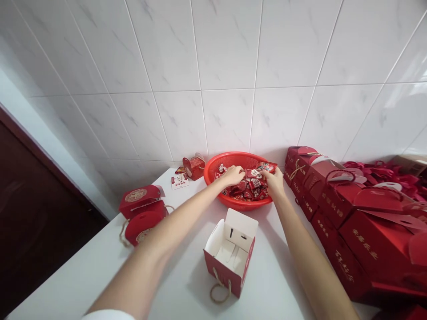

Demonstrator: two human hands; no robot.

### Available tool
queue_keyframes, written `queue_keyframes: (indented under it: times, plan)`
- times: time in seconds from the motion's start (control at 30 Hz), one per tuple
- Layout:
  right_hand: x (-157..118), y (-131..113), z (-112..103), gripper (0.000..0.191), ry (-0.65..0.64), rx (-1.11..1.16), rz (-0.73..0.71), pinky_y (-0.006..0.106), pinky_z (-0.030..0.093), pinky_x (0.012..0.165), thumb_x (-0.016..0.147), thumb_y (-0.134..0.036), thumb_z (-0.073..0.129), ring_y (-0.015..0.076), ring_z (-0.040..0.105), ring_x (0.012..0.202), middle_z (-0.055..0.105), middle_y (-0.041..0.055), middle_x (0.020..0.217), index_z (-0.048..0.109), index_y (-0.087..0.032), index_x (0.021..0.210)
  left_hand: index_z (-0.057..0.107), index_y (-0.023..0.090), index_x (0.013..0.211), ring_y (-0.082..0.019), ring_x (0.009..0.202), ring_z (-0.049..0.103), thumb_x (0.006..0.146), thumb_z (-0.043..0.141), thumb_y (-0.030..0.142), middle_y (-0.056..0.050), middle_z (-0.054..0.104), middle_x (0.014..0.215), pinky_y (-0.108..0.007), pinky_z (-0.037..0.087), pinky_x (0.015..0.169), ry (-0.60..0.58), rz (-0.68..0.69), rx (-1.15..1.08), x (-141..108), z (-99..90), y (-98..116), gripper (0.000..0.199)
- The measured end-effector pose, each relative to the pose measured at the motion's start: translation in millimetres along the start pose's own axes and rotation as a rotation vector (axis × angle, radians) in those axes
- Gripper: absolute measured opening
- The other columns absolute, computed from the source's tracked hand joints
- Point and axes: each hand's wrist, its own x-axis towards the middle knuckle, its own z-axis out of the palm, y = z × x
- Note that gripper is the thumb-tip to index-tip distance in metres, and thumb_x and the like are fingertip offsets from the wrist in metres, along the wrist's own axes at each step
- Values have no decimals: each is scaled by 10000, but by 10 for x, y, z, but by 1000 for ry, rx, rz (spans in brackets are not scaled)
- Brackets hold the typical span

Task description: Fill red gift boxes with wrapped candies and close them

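Note:
Both hands reach into a red plastic basket filled with small red-wrapped candies. My left hand is over the basket's middle, fingers curled down among the candies; whatever they grip is hidden. At the basket's right side, my right hand pinches the edge of a red-and-white wrapped candy. Nearer to me, between my forearms, an open gift box stands upright with its lid flap raised. Its outside is red, its inside white and bare, and a rope handle hangs from its front.
Closed red gift boxes are stacked along the right, beside pink-red ribbons. Two red boxes lie at the table's left edge. A small red box and a printed card sit against the tiled wall.

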Motion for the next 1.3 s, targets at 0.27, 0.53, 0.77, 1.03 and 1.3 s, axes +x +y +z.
queue_keyframes:
  times: [0.27,0.53,0.77,1.03,1.3]
  plan:
    - [-7,4,72,317,-81,37,103,315,511,613,505,-185,671,176,580,682,617,-30,734,540,-210,792,693,281,1108,-238,1064,617,887,487,426,-22,672,1175,-322,445,949,-13,192,181,-1485,-1115,-148,335]
    - [-85,-67,61,310,-69,-31,105,285,489,562,493,-174,664,164,566,639,591,-51,673,519,-214,764,697,236,1070,-228,1080,627,913,450,373,-48,684,1165,-341,456,972,4,263,135,-1445,-834,-502,323]
    - [-174,-98,48,297,-107,-98,98,263,444,510,508,-175,675,153,548,579,575,-58,621,515,-214,755,688,176,1078,-240,1166,598,904,477,260,-98,683,1199,-335,437,1028,-82,282,221,-305,-318,-272,286]
    - [-106,-112,90,286,66,118,66,279,512,615,529,-185,666,161,607,678,629,-58,704,522,-216,775,586,175,1282,-289,1215,596,877,551,329,-145,609,1350,-341,466,967,-188,-19,265,221,133,-532,435]
    - [-128,-170,146,268,119,164,111,257,502,570,532,-136,658,146,598,633,619,-64,659,526,-207,755,700,157,827,-319,1000,670,878,522,420,-142,731,892,-334,467,838,-107,-138,287,221,124,-572,321]
